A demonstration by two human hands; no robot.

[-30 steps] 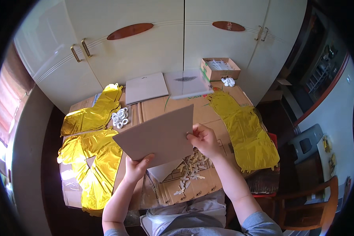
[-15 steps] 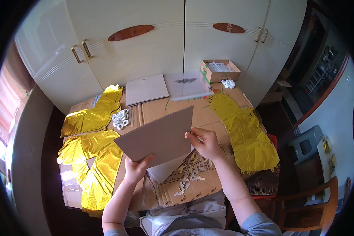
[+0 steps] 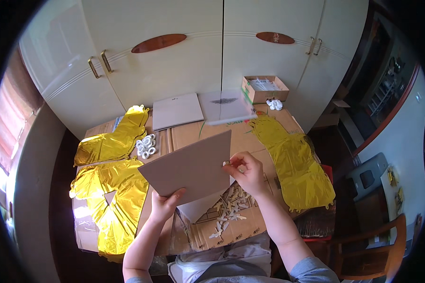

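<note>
My left hand (image 3: 165, 203) grips the lower left edge of a stiff grey-brown board (image 3: 189, 165), thumb on its front face. The board is tilted up over the table. At its right edge my right hand (image 3: 247, 173) pinches a small pale piece (image 3: 226, 163), fingertips close to or touching the board. Below the board a white panel (image 3: 193, 211) shows; whether it joins the board is hidden. Several small off-white strips (image 3: 229, 214) lie scattered on the cardboard beneath my hands.
Gold foil balloons (image 3: 115, 198) lie flat at the left, another gold foil (image 3: 297, 170) at the right. White tape rolls (image 3: 146, 145) sit left of the board. Behind are grey boards (image 3: 177, 111), a translucent sheet (image 3: 226, 108) and a box of white sticks (image 3: 264, 89). A wooden chair (image 3: 368, 250) stands right.
My right hand has shifted very slightly at the board's right edge, still pinching. The left hand and the board stay almost in place.
</note>
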